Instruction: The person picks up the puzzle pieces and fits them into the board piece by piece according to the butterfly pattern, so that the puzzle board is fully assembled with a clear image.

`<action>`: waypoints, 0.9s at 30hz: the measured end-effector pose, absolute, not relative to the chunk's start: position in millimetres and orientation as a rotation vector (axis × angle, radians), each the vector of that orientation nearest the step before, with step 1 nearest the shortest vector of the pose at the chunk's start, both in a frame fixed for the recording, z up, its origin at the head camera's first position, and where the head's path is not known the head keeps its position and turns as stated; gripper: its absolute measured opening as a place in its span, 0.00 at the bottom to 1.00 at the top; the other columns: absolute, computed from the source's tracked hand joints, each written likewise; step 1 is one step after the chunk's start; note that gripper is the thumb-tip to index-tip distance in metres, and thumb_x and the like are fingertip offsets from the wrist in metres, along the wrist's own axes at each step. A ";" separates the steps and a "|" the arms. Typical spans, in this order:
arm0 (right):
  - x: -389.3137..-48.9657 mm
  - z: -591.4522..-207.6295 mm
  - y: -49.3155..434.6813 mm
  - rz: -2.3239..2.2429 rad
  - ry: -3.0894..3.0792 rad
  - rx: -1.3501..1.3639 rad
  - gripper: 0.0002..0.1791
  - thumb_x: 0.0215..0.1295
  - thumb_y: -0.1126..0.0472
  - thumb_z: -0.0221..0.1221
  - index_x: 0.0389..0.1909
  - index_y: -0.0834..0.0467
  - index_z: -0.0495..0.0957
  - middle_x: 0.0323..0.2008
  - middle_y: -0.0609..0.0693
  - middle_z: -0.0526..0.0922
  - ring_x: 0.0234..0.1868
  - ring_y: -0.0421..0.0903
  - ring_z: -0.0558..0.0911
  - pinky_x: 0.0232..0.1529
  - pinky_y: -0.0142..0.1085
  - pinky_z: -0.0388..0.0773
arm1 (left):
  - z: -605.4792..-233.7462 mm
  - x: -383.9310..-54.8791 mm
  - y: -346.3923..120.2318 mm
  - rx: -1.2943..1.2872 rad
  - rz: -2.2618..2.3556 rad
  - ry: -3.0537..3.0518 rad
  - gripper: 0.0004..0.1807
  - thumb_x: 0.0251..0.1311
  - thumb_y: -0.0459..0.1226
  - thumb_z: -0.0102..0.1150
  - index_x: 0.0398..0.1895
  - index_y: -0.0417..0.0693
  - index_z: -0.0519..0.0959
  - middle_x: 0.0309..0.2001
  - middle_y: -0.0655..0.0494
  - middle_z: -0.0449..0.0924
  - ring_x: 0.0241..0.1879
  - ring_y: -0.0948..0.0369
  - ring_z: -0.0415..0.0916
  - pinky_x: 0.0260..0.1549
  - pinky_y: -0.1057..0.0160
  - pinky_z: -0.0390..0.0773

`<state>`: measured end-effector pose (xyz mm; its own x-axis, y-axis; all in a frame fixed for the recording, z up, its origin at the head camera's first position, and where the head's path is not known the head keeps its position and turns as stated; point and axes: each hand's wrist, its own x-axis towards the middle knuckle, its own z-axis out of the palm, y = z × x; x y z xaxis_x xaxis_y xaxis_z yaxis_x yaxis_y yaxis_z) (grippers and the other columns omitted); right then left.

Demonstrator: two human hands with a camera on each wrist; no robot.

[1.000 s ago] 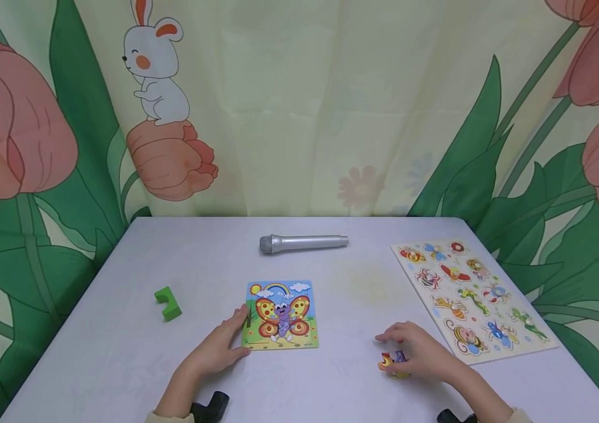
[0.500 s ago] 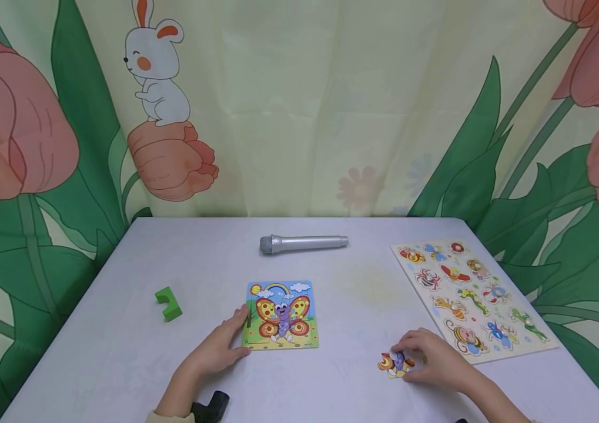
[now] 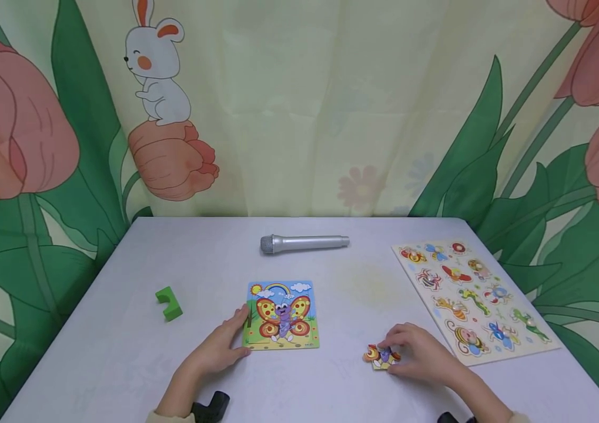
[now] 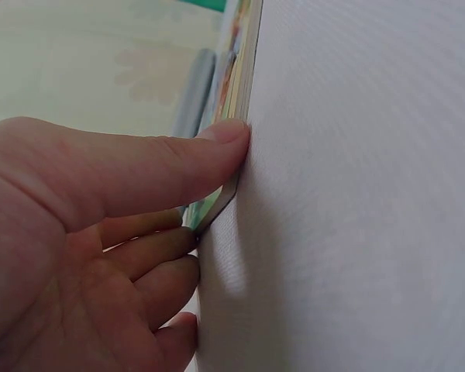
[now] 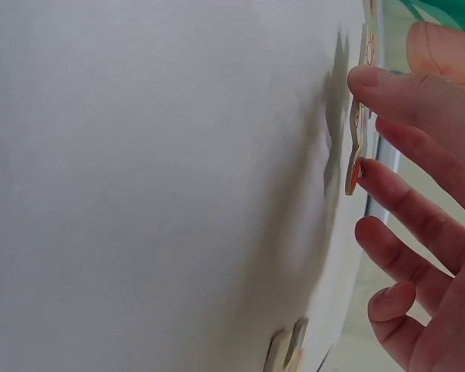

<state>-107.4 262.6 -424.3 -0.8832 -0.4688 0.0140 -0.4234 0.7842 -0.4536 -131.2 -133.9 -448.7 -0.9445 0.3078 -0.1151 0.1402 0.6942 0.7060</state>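
In the head view my left hand [image 3: 220, 346] rests at the left edge of a square butterfly puzzle [image 3: 282, 314], thumb near its lower corner. The left wrist view has the thumb pressed to the puzzle's edge [image 4: 240, 93], the other fingers loosely bent. My right hand [image 3: 423, 355] pinches a small butterfly-shaped puzzle piece [image 3: 381, 356] with an orange wing and purple body. In the right wrist view this piece [image 5: 358, 124] appears thin and slightly off the table, with its shadow apart from it; the thumb is on one side, fingers on the other.
A silver toy microphone [image 3: 304, 244] lies toward the back of the white table [image 3: 209, 264]. The green curved block [image 3: 169, 304] is at left. At right lies an insect puzzle board [image 3: 476, 299] with several pieces; a patterned curtain [image 3: 299, 117] hangs behind.
My right hand, first over the piece, shifted to its right side, took hold of it and brought it slightly left. My left hand and the square puzzle have stayed in place.
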 end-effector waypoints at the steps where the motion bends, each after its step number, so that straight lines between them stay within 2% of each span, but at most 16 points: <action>1: -108.2 -423.8 260.2 -0.698 2.872 -0.727 0.16 0.43 0.49 0.70 0.37 0.44 0.84 0.36 0.34 0.75 0.38 0.36 0.72 0.41 0.37 0.74 | -448.9 -131.3 -134.1 0.362 1.090 2.681 0.43 0.51 0.32 0.63 0.68 0.37 0.53 0.69 0.42 0.50 0.68 0.46 0.47 0.64 0.44 0.49; 14: -124.2 -417.6 221.6 -0.709 2.865 -0.752 0.14 0.45 0.55 0.70 0.37 0.46 0.85 0.36 0.36 0.73 0.38 0.38 0.70 0.40 0.36 0.73 | -448.5 -131.4 -134.2 0.370 1.094 2.685 0.42 0.50 0.32 0.63 0.68 0.35 0.53 0.68 0.41 0.50 0.67 0.46 0.47 0.64 0.45 0.48; 27: -144.7 -417.2 169.5 -0.687 2.819 -0.840 0.13 0.47 0.55 0.69 0.38 0.47 0.85 0.35 0.38 0.72 0.37 0.38 0.69 0.37 0.32 0.72 | -450.1 -132.3 -134.3 0.366 1.094 2.680 0.43 0.50 0.32 0.63 0.68 0.36 0.53 0.68 0.41 0.50 0.67 0.46 0.47 0.64 0.45 0.48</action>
